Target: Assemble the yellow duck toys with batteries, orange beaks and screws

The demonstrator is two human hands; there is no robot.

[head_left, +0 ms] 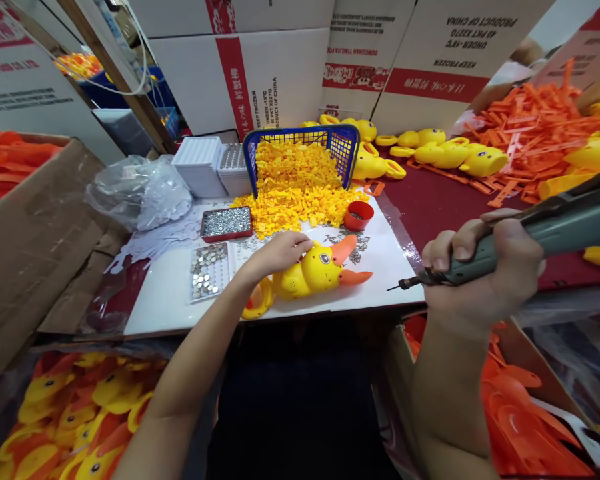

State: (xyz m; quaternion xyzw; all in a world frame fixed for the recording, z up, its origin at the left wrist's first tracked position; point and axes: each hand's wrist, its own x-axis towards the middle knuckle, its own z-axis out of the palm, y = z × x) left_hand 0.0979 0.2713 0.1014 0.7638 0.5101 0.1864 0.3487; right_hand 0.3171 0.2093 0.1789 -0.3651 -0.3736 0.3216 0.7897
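Holding a grey-green power driver in the right grip, wrapped closely round its body, with the thin bit aimed leftward and apart from the yellow duck; resting the left grip against the far side of that duck, too masked from this angle to tell whether pinching or merely steadying; seeing the duck laid on its side on the white-topped surface, with its orange beak parted toward the right and its yellow ring close to the near edge; could roll or slide over that edge, being so rounded, if held too lightly; could skid across the plastic and scratch the painted eye, if setting the bit at a slant; could scatter the small metal bits beyond the beak, or tip the red cup, through a careless sweep; could also drag in yellow pieces heaped around the tipped blue basket; impossible to see the underside of the duck, or whatever lies beneath the left grip; hard to make out the fine contents of the red tray; losing the rear of the driver past the right border of view.
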